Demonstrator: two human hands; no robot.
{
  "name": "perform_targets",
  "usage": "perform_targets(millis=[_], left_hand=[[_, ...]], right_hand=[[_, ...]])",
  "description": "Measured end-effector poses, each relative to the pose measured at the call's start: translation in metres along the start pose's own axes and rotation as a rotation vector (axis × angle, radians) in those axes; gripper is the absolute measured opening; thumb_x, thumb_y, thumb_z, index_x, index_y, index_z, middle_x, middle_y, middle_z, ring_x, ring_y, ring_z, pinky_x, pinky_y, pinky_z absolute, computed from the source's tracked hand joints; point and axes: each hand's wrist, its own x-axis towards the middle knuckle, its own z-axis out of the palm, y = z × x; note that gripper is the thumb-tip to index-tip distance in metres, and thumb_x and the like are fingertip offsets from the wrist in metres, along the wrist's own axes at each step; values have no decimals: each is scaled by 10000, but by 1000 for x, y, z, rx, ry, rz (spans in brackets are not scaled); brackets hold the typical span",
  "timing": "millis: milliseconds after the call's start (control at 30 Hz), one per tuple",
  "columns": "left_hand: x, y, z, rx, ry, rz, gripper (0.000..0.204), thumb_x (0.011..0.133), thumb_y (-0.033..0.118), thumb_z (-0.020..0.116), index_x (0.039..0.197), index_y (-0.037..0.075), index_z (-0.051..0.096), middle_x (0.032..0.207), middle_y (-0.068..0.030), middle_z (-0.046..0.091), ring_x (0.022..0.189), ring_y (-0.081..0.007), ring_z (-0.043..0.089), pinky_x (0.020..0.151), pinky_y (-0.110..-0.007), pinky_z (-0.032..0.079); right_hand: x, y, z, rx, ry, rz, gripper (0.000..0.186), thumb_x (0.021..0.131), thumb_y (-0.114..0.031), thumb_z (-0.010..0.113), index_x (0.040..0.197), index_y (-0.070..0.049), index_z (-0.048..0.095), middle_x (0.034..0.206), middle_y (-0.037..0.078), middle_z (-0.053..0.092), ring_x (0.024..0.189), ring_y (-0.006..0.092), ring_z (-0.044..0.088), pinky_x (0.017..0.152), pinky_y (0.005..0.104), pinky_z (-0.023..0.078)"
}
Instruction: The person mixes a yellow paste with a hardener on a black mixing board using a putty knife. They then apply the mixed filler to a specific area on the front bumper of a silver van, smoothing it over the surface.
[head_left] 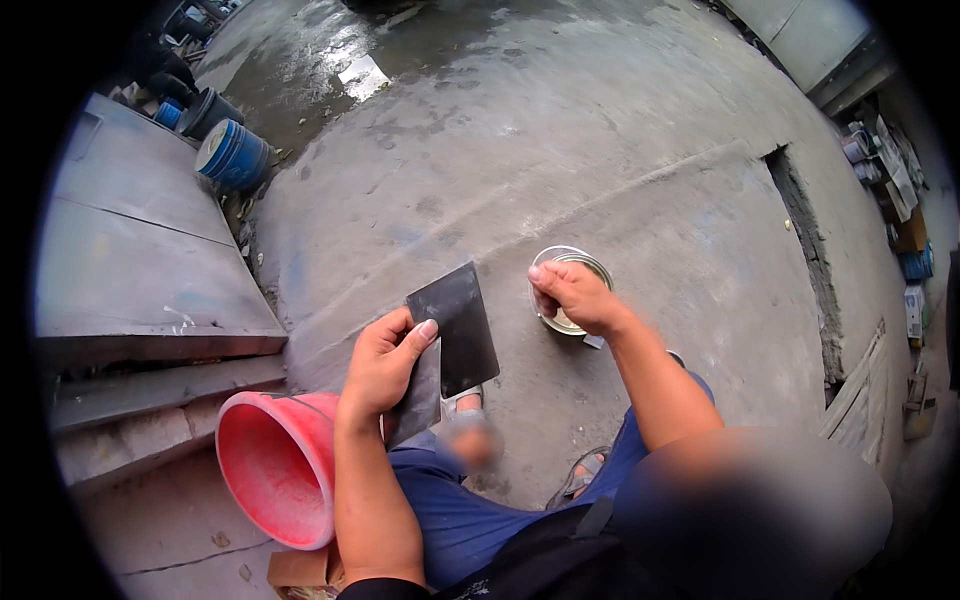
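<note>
My left hand (pixel 385 365) grips two thin, flat rectangular plates, a dark one (pixel 450 330) reaching upward and a greyer one (pixel 415 400) lower down, partly behind the thumb. To the right, my right hand (pixel 568 293) is closed at the wire handle of a small metal can (pixel 590 268), its fingers and thumb hiding part of the rim and handle. The can's contents are mostly hidden by that hand.
Beside my left forearm lies a tilted red bucket (pixel 270 450) near a concrete step (pixel 160 392) and metal panel (pixel 150 270). Blue drums (pixel 235 155) stand upper left. A narrow trench (pixel 800 230) and clutter (pixel 880 165) line the right. My sandalled feet show below.
</note>
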Motion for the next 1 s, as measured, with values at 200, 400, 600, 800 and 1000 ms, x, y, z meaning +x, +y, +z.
perform_targets(millis=[200,400,600,800,1000], left_hand=[[7,-10,-10,-11,107,-15,180,919,165,597,809,23,588,679,46,525,599,-28,444,532,-202,359],[12,6,12,-214,187,-120,187,909,174,622,844,-1,628,740,5,611,608,-33,448,535,-202,355],[20,-3,23,-314,34,-107,272,960,252,539,923,-2,628,790,-37,645,602,-29,446,550,-213,374],[27,-4,12,-433,166,-124,187,948,231,545,926,46,562,756,-39,612,386,-43,421,312,-189,297],[27,2,18,-465,39,-147,155,916,198,599,959,52,567,762,-11,595,409,-31,432,324,-183,295]], right_hand=[[-20,39,46,196,-56,-56,300,879,-282,648,1022,-49,522,909,37,573,847,137,568,719,275,463],[-30,27,83,847,-218,-97,598,822,-243,713,1310,-60,420,1264,79,518,1100,218,545,876,343,473],[-14,0,77,789,111,-121,309,847,-202,671,1135,-136,582,1012,2,636,889,132,591,735,316,490],[-31,-3,53,699,128,-159,298,821,-106,646,1112,-74,588,1005,29,640,872,143,614,729,316,513],[-34,-7,51,622,53,-166,338,808,-62,629,1138,-10,575,1053,69,640,943,163,622,812,323,514]])
